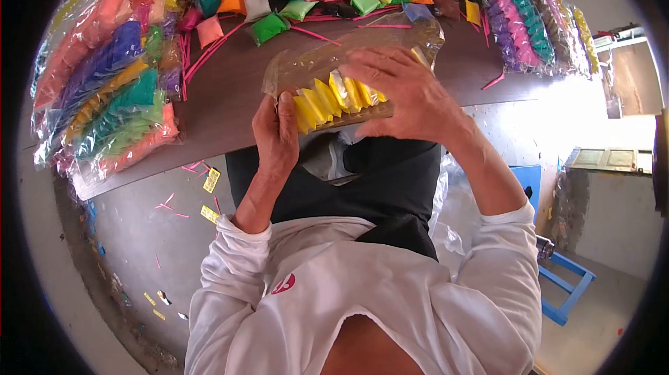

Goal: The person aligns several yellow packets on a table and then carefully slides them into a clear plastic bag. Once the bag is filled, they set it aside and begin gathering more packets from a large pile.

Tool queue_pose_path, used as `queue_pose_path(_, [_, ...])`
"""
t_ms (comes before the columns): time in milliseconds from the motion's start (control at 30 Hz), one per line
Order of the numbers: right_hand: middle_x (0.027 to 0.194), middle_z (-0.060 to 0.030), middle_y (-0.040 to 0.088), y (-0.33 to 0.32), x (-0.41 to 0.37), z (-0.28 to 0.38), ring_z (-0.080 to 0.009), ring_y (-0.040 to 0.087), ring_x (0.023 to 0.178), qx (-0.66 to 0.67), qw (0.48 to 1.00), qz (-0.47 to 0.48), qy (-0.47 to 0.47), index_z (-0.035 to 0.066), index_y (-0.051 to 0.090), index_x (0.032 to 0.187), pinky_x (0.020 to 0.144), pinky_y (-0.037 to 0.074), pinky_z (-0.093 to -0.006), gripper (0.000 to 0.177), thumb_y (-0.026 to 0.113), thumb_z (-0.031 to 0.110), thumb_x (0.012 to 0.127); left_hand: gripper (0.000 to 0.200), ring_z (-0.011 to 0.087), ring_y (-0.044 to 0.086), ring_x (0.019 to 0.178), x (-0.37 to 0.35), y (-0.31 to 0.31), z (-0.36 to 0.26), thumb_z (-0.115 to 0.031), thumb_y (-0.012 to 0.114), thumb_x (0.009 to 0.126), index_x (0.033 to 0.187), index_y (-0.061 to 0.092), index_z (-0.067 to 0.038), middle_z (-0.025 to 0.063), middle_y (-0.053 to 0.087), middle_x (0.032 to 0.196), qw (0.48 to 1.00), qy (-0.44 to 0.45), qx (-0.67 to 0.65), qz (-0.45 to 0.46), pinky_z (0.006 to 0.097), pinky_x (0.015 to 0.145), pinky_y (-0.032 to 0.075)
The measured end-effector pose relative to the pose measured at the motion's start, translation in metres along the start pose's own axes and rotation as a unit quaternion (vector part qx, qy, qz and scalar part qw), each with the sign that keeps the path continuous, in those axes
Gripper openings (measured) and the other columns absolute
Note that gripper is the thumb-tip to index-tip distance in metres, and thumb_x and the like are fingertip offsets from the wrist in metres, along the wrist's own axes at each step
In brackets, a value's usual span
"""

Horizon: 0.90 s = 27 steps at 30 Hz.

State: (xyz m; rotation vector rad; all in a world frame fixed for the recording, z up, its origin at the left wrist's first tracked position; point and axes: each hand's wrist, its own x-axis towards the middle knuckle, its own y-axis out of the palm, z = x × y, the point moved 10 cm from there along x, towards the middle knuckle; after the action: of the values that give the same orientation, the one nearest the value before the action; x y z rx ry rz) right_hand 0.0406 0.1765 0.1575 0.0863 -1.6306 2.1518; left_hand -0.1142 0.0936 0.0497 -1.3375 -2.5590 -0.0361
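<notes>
A row of yellow packets (322, 104) stands pressed side by side in a clear plastic bag (300, 65), at the table's near edge. My left hand (277, 131) is closed on the left end of this row, thumb upright along the near side. Over the right part of the row is my right hand (411, 100), its fingers stretched across the bag and the thumb apart below them. It covers the packets at that end. The loose film of the bag spreads away from me over the tabletop.
Loose packets (300, 9) of many colours are heaped along the table's (223, 113) far side, with pink ties (202, 65) among them. Filled bags lie at the left (111, 96) and right (519, 23). A blue stool (568, 291) stands on the floor at right.
</notes>
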Motion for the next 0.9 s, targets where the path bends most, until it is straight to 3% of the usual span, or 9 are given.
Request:
queue_pose_path(167, [0.137,-0.0072,0.052,0.036,0.008,0.016,-0.0288,0.047,0.126,-0.037,0.998,0.008,-0.057,0.015,0.054,0.134,0.107,0.036,-0.0449,0.074,0.079,0.040,0.068,0.035,0.0092,0.050,0.079,0.017,-0.009,-0.005,-0.031,0.045,0.104,0.099,0.062,0.000,0.0008,0.058,0.085,0.997,-0.021,0.067,0.036,0.0249,0.071,0.042])
queue_pose_path(367, [0.126,-0.0063,0.058,0.056,0.037,0.024,-0.0272,0.054,0.118,-0.014,0.999,0.013,-0.035,0.013,0.060,0.123,0.097,0.044,-0.0441,0.047,0.070,0.026,0.080,0.039,0.0063,0.046,0.072,0.037,-0.028,-0.003,-0.034,0.047,0.103,0.092,0.061,0.001,-0.0017,0.054,0.077,0.997,-0.049,0.033,0.045,0.0242,0.063,0.040])
queue_pose_path(467, [0.118,-0.0087,0.063,0.072,0.057,0.015,-0.0294,0.059,0.111,0.030,0.998,0.062,0.009,0.011,0.061,0.120,0.092,0.047,-0.0443,0.039,0.066,0.026,0.084,0.040,0.0060,0.046,0.071,0.046,-0.036,0.008,-0.036,0.048,0.102,0.092,0.062,0.000,-0.0024,0.055,0.078,0.995,-0.075,0.024,0.061,0.0238,0.062,0.038])
queue_pose_path(667, [0.110,-0.0164,0.066,0.083,0.077,0.009,-0.0352,0.062,0.103,0.075,0.968,0.206,0.120,0.009,0.061,0.121,0.089,0.047,-0.0473,0.036,0.058,0.031,0.092,0.042,0.0072,0.052,0.069,0.073,-0.057,-0.001,-0.034,0.051,0.101,0.085,0.064,0.002,0.0010,0.059,0.070,0.985,-0.062,0.134,0.087,0.0256,0.062,0.043])
queue_pose_path(900, [0.110,-0.0185,0.066,0.102,0.085,-0.015,-0.0372,0.061,0.103,0.106,0.970,0.197,0.093,0.009,0.062,0.122,0.089,0.047,-0.0466,0.038,0.053,0.034,0.094,0.039,0.0125,0.057,0.068,0.081,-0.074,0.011,-0.034,0.052,0.100,0.089,0.064,0.002,0.0065,0.063,0.074,0.996,-0.034,0.075,0.028,0.0285,0.063,0.045])
